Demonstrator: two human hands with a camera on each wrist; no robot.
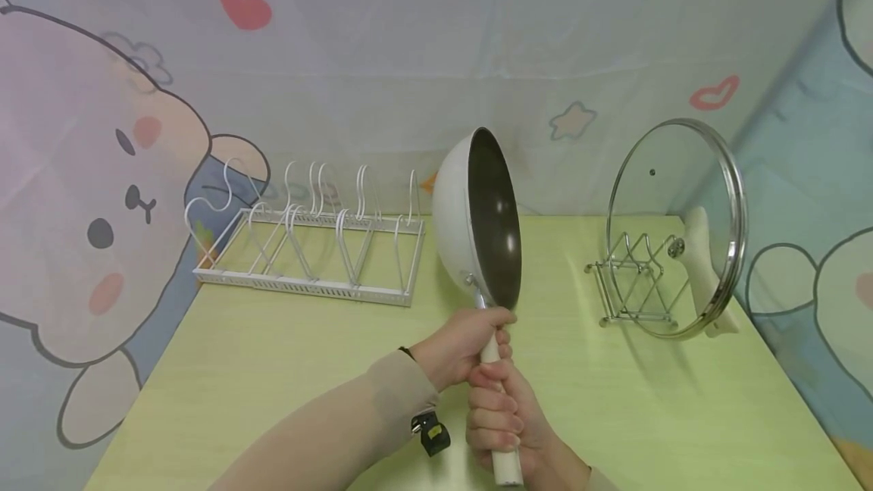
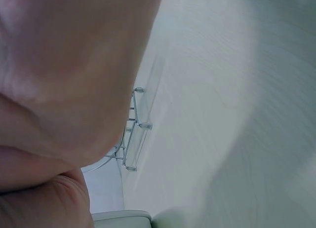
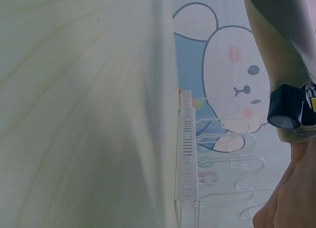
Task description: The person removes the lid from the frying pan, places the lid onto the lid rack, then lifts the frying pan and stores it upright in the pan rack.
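Note:
A white wok point(image 1: 452, 211) with a dark inner surface is turned on its side, its opening facing right in the head view. Its pale handle point(image 1: 507, 470) points down toward me. My left hand point(image 1: 458, 345) grips the handle near the bowl, with the thumb lying along the top. Just below it, my right hand point(image 1: 503, 415) wraps its fingers round the lower part of the handle. In the left wrist view, skin of a hand point(image 2: 64, 90) fills the left side. The left hand also shows at the right wrist view's lower right edge point(image 3: 291, 198).
A white wire rack point(image 1: 307, 286) with upright loops stands left of the wok. On the right, a glass lid point(image 1: 733, 248) with a steel rim and pale handle stands on edge in a small chrome rack point(image 1: 637, 317). A printed cloth point(image 1: 409, 59) hangs behind the pale table point(image 1: 307, 354).

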